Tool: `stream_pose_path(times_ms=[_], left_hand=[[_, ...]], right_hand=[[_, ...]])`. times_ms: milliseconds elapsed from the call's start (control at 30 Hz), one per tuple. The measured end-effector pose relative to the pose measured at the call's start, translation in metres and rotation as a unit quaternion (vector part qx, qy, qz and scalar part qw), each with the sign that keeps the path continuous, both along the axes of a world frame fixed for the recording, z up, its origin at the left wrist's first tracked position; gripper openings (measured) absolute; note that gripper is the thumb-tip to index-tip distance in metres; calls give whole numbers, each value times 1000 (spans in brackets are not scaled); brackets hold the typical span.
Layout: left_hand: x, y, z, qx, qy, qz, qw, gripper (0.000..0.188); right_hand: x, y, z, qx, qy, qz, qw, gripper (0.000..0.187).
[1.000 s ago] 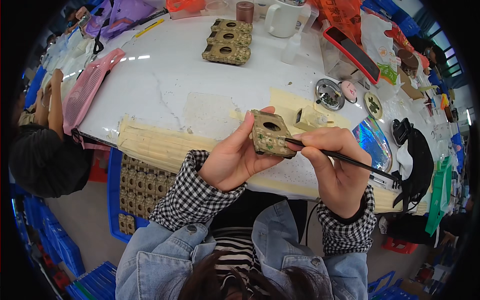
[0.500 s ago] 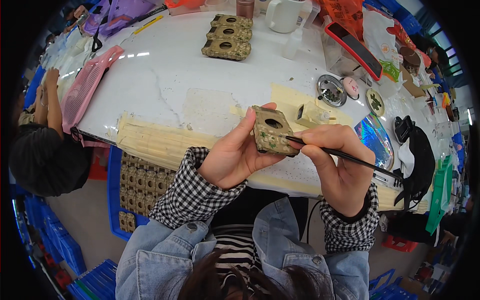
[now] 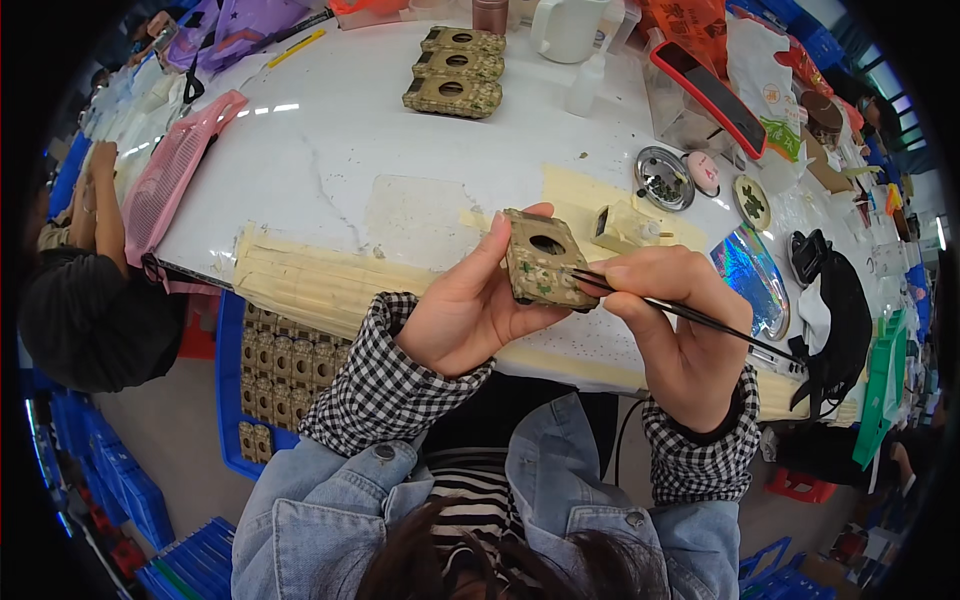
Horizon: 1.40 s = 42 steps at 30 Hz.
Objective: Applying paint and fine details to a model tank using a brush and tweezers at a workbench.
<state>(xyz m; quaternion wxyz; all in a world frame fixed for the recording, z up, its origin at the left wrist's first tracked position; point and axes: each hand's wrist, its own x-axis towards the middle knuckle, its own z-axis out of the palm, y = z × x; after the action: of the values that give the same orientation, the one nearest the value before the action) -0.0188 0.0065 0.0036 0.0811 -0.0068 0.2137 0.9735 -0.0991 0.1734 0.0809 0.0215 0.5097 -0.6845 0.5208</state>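
Observation:
My left hand [image 3: 468, 305] is closed around a camouflage-patterned toy tank hull [image 3: 535, 283], which has a round hole in its upper face. Black tweezers [image 3: 690, 312] are pinched in my right hand [image 3: 685, 325], their tips touching the hull's face below the hole. Whether a tiny piece sits between the tips is too small to tell. Several similar hulls [image 3: 453, 97] stand in a row at the far middle of the table. To the right of my hands, a round metal dish [image 3: 664, 180] contains small dark green pieces, and a round lid [image 3: 751, 203] carries more green bits.
Masking tape [image 3: 300, 285] covers the table's near edge. A small cream block with a bottle [image 3: 625, 228] stands beyond my right hand. A red-cased phone [image 3: 708, 100] leans at the right. Below the table, a blue crate [image 3: 230, 400] contains many hulls. Someone in black [image 3: 95, 320] sits at left.
Almost nothing has moved. The tweezers' two prongs now look slightly further apart at the hull, and both hands keep their places.

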Motion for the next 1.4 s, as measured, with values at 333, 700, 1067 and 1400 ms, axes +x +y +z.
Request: stream_pose_path(times_ms=[333, 700, 1067, 1400], left_hand=[[1, -1, -1, 18, -4, 4, 1000, 51], [1, -2, -4, 54, 12, -7, 998, 51], [2, -1, -2, 5, -7, 6, 1000, 52], [2, 6, 12, -37, 15, 48, 998, 51]], right_hand=[[-1, -2, -1, -1, 21, 13, 1000, 18], [1, 1, 2, 27, 30, 16, 999, 20], [1, 3, 0, 8, -1, 21, 1000, 19], [9, 8, -12, -52, -130, -11, 990, 13]])
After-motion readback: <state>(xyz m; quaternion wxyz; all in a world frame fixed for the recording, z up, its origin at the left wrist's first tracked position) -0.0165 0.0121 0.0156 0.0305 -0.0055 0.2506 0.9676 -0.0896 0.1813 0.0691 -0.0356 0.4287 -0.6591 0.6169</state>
